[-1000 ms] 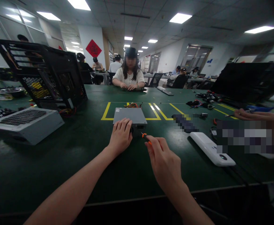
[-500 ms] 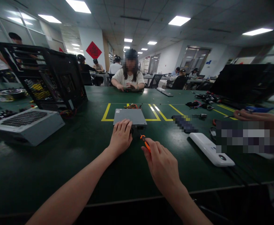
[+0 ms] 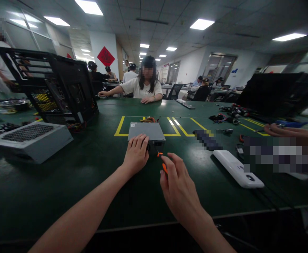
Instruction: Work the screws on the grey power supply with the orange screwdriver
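Observation:
A grey computer power supply unit [image 3: 147, 131] lies on the green table, its socket side facing me. My left hand [image 3: 136, 153] grips its near left edge, fingers bent over the top. In my right hand [image 3: 178, 182] is a screwdriver [image 3: 164, 168] with an orange and black handle, pinched between thumb and fingers. Its shaft points at the unit's near face, below the socket; whether the tip touches a screw is too small to tell. Coloured cables [image 3: 150, 119] come out at the unit's far side.
Left of me sit a second power supply [image 3: 35, 140] and a black computer case [image 3: 61, 88]. At right lie a white oblong device [image 3: 236, 168], a blurred-out dark object [image 3: 208, 139] and cables [image 3: 226, 116]. A co-worker's hand [image 3: 282, 129] reaches in; another person [image 3: 145, 84] sits opposite.
My right fingers have loosened and spread a little around the screwdriver handle. My left hand and the power supply stay put. The person opposite has stretched an arm toward the black case.

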`<state>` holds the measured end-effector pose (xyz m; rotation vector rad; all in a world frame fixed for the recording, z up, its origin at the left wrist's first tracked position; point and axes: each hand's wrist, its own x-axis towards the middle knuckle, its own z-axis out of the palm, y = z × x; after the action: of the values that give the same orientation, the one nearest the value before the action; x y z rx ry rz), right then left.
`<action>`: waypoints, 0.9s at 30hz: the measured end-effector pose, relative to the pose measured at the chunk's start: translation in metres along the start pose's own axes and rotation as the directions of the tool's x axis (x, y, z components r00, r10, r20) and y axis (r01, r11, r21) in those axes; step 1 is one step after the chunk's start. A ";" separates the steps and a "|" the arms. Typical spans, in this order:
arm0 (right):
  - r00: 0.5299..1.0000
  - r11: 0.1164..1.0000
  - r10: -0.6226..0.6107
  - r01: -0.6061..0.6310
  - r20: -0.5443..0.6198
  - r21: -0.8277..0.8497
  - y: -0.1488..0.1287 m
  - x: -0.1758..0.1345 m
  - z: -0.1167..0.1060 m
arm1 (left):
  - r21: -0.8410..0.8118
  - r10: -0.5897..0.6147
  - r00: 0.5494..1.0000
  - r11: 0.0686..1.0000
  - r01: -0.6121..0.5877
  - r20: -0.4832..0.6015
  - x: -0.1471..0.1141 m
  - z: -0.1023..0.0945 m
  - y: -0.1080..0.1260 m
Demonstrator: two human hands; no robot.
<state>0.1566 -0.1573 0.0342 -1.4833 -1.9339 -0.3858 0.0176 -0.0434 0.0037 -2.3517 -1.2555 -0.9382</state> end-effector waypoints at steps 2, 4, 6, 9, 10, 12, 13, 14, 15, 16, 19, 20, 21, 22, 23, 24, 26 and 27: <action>0.997 0.996 -0.083 0.083 -0.006 0.022 -0.002 -0.003 0.002 | -0.010 0.005 1.000 1.000 -0.005 -0.001 0.000 0.000 0.000; 0.993 0.993 -0.117 0.117 0.009 0.018 -0.002 -0.006 0.004 | -0.018 0.006 1.000 1.000 -0.006 -0.004 -0.001 0.001 -0.001; 0.998 0.998 -0.057 0.058 0.022 -0.015 -0.001 -0.006 0.004 | -0.026 0.003 1.000 1.000 -0.003 -0.004 -0.001 0.001 -0.001; 0.998 0.997 0.050 -0.048 0.033 -0.055 0.001 -0.004 0.000 | -0.039 -0.006 1.000 0.999 0.006 -0.006 -0.001 0.001 -0.001; 0.998 0.998 0.053 -0.052 0.035 -0.048 0.001 -0.003 -0.001 | -0.046 -0.010 1.000 0.999 0.009 -0.009 -0.001 0.001 -0.001; 1.000 1.000 0.004 -0.003 0.018 -0.010 0.000 -0.004 0.000 | -0.062 -0.013 1.000 0.998 0.012 -0.013 -0.001 0.002 -0.001; 0.999 0.999 -0.037 0.037 0.011 0.008 -0.001 -0.005 0.001 | -0.071 -0.013 1.000 0.997 0.012 -0.013 -0.001 0.002 -0.002; 0.997 0.997 -0.076 0.076 0.005 0.021 -0.002 -0.006 0.002 | -0.078 -0.012 1.000 0.997 0.011 -0.011 -0.001 0.001 -0.002; 0.995 0.995 -0.099 0.099 0.004 0.027 -0.003 -0.006 0.004 | -0.084 -0.010 1.000 0.996 0.009 -0.010 -0.001 0.001 -0.002; 0.995 0.994 -0.103 0.103 0.005 0.029 -0.003 -0.007 0.004 | -0.089 -0.008 1.000 0.996 0.007 -0.007 -0.001 0.000 -0.003; 1.000 1.000 0.001 -0.001 0.013 -0.001 0.000 -0.004 0.001 | -0.096 0.003 1.000 0.995 -0.003 -0.003 -0.002 -0.002 -0.004; 0.999 0.999 0.037 -0.037 0.020 -0.008 0.001 -0.002 0.000 | -0.096 0.005 1.000 0.995 -0.005 0.000 -0.002 -0.002 -0.004; 0.998 0.998 0.057 -0.057 0.029 -0.005 0.002 -0.001 -0.002 | -0.096 0.005 1.000 0.995 -0.005 0.001 -0.002 -0.002 -0.004; 0.997 0.998 0.064 -0.064 0.031 0.004 0.002 0.000 -0.003 | -0.096 0.005 1.000 0.995 -0.004 0.001 -0.002 -0.002 -0.004; 0.998 0.998 0.059 -0.060 0.028 0.019 0.002 0.000 -0.003 | -0.097 0.005 1.000 0.995 -0.005 0.000 -0.002 -0.002 -0.005; 0.999 0.998 0.042 -0.043 0.022 0.037 0.001 0.000 -0.002 | -0.098 0.007 1.000 0.995 -0.007 -0.001 -0.002 -0.002 -0.005; 1.000 0.998 -0.014 0.013 0.012 0.056 0.000 -0.002 0.001 | -0.103 0.010 1.000 0.995 -0.011 -0.006 -0.002 -0.001 -0.005; 0.999 0.998 -0.043 0.043 0.010 0.054 -0.001 -0.002 0.003 | -0.105 0.012 1.000 0.994 -0.013 -0.010 -0.002 0.000 -0.005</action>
<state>0.1553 -0.1576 0.0306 -1.4141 -1.9723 -0.3421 0.0128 -0.0418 0.0027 -2.4297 -1.2138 -1.0336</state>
